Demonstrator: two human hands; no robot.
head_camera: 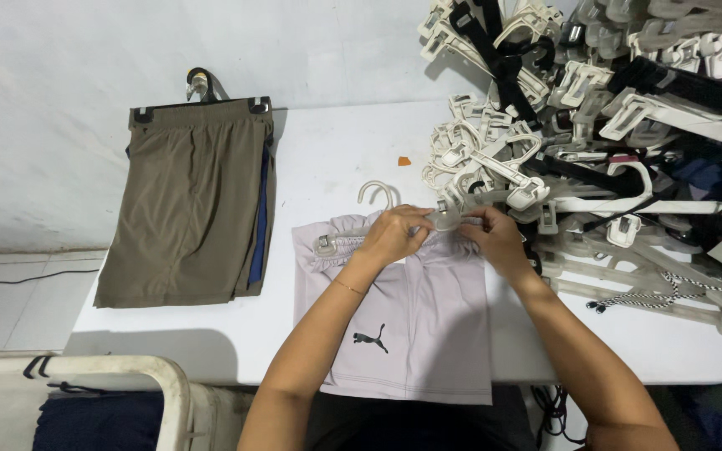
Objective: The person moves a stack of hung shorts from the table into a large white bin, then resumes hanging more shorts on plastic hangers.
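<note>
The white table (pixel 327 159) is the landmark here. On its far right edge towers the largest thing, a tangled heap of clip hangers (pixel 620 108), white and black, spilling toward the middle. If an elbow or the pale garment drags against that heap, hangers could slide down onto the work or off the table's edge.

On the table's left side lies a stack of olive shorts (pixel 185 209), already clipped on hangers, with a blue pair showing along its right side. It overhangs the near-left corner a little, so a nudge could tip it toward the floor.

At the table's near middle lies a pair of pale lilac shorts (pixel 415 326), waistband away from the person and hem hanging over the near edge. The weight of that overhang could pull the cloth out of a half-closed clip.

Along the waistband sits a clear clip hanger (pixel 378 219), hook pointing to the table's far side. The left hand (pixel 394 234) is closed on the gathered waistband and the hanger bar; the right hand (pixel 495 238) pinches the bar's right end against the cloth. Bunched elastic may seat unevenly, so one clip could grip only a fold and let go.
</note>
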